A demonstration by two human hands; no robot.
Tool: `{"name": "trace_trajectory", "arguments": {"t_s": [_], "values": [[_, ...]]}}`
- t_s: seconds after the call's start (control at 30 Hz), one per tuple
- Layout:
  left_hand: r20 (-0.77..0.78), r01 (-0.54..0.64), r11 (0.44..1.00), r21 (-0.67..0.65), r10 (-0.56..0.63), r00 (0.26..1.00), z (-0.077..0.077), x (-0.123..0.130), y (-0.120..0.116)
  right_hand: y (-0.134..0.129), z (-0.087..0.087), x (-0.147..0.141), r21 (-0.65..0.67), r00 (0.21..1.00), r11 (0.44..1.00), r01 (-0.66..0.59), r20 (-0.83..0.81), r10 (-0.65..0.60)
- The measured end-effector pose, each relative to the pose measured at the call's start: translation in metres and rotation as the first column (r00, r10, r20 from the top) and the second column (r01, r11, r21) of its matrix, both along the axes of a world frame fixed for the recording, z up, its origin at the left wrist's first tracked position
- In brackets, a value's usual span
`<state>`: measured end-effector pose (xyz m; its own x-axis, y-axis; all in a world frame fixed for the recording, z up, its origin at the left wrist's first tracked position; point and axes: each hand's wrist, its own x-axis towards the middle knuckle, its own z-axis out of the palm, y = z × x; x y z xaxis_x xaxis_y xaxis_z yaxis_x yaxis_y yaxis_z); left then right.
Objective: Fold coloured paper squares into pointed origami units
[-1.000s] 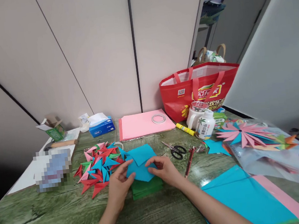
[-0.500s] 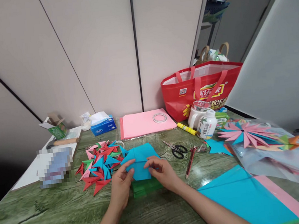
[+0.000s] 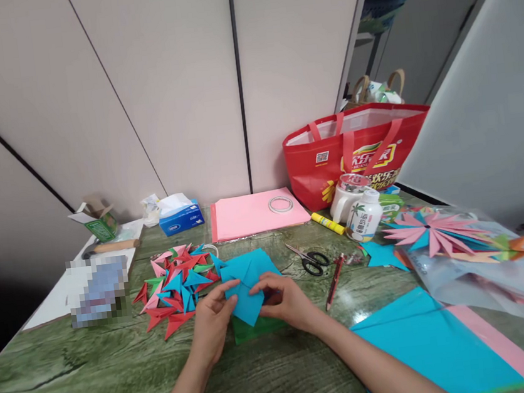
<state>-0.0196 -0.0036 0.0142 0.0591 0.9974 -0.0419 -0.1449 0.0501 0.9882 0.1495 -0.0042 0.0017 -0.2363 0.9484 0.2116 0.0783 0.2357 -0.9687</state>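
Note:
A small creased blue paper (image 3: 247,304) is held up between both hands, tilted with one corner pointing down. My left hand (image 3: 213,319) pinches its left edge between thumb and fingers. On the right edge, my right hand (image 3: 281,300) grips it with curled fingers; part of that grip is hidden behind the paper. More blue paper (image 3: 262,261) lies just behind, and green paper (image 3: 261,330) shows beneath the hands. A pile of folded red, pink, blue and green paper pieces (image 3: 178,288) is beside my left hand.
Black-handled scissors (image 3: 311,260), a red pencil (image 3: 334,284) and a yellow glue stick (image 3: 327,223) lie to the right. Behind are pink sheets (image 3: 250,215), a tissue box (image 3: 181,219), a white bottle (image 3: 363,218) and a red bag (image 3: 306,169). Large blue sheets (image 3: 430,341) occupy the right front.
The held blue paper has turned from nearly level to tilted, with a corner now lower. My right hand's fingers have shifted slightly around its edge.

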Motion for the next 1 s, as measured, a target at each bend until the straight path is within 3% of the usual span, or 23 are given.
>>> {"name": "trace_trajectory", "arguments": {"t_s": [0.27, 0.53, 0.83, 1.0], "values": [[0.146, 0.029, 0.993, -0.112, -0.012, 0.989, 0.006, 0.002, -0.001, 0.0, -0.001, 0.003, 0.02, 1.0, 1.0, -0.018, 0.003, 0.018], [0.157, 0.052, 0.986, -0.161, -0.026, 0.987, 0.007, 0.001, -0.003, -0.001, -0.001, 0.003, 0.164, 0.992, 0.985, -0.048, 0.126, 0.027], [0.197, 0.071, 0.99, -0.122, -0.046, 0.979, 0.011, 0.003, -0.004, -0.002, 0.002, -0.003, 0.038, 0.99, 0.99, 0.139, 0.011, -0.139], [0.119, 0.065, 0.994, -0.085, -0.054, 0.991, 0.011, 0.006, -0.006, -0.002, 0.002, -0.005, -0.101, 0.981, 0.986, 0.129, -0.131, -0.142]]}}
